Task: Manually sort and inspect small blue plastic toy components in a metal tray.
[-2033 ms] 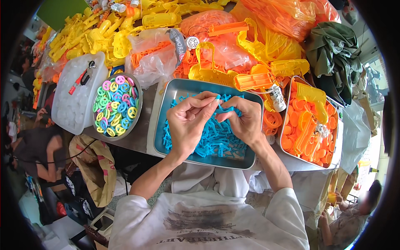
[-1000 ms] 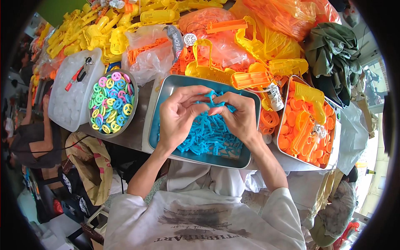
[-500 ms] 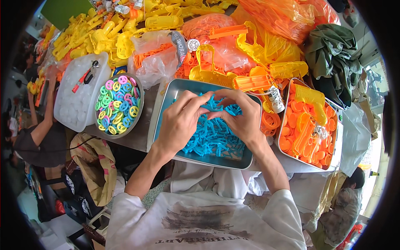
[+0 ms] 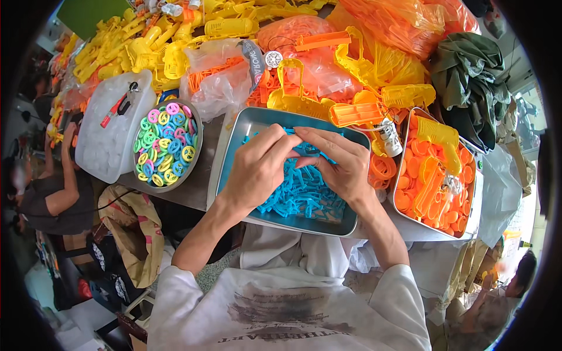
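Observation:
A metal tray point(image 4: 232, 153) with a heap of small blue plastic parts point(image 4: 301, 196) lies in front of me. Above its far half my two hands meet, fingertips touching. My left hand point(image 4: 253, 169) is closed in a pinch, knuckles up, at a blue plastic part point(image 4: 305, 150) that shows between the hands. From the other side my right hand point(image 4: 342, 167) pinches at the same part, forefinger laid across toward the left fingers. The fingers cover most of this part, so its exact shape cannot be made out.
To the left stand a bowl of colourful small plastic wheels point(image 4: 165, 146) and a white translucent tub point(image 4: 105, 137) with a red-handled tool on top. At the right is a tray of orange caps point(image 4: 413, 193). Yellow plastic shells point(image 4: 228, 27) and orange bags point(image 4: 380, 26) crowd the back.
My hands have drawn closer together, and the right forefinger now reaches over to the left fingers, hiding more of the blue part. At far right a person has shifted.

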The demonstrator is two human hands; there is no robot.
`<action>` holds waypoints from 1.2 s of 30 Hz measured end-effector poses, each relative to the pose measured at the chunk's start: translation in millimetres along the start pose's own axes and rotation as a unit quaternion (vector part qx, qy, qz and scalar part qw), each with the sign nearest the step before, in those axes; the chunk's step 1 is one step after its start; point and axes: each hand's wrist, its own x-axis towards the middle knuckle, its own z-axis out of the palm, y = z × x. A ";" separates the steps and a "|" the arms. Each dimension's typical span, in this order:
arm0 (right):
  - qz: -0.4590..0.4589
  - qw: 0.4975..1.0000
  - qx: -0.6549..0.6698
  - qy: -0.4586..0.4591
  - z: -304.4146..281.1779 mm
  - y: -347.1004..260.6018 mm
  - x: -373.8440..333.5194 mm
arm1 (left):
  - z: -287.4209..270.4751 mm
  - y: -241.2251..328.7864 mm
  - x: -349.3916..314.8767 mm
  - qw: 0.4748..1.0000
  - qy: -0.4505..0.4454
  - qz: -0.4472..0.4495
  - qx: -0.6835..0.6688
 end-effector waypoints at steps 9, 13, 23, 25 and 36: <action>0.005 1.000 0.007 0.020 -0.1 3.9 -7.0 | 5.9 1.4 3.5 1.000 0.008 0.009 0.002; 0.045 0.999 0.023 0.017 2.2 4.7 -2.1 | 10.3 -3.8 1.2 0.999 0.015 -0.028 -0.020; 0.275 0.938 0.199 -0.068 9.1 -0.3 -0.3 | -23.9 -34.7 4.0 0.996 -0.066 -0.023 -0.059; 0.275 0.936 0.216 -0.042 6.3 5.9 -2.5 | -30.5 -33.9 6.8 0.970 0.007 -0.191 -0.150; 0.326 0.911 0.254 -0.015 8.7 13.8 -4.4 | -28.2 -47.3 -35.1 0.968 -0.120 -0.155 0.158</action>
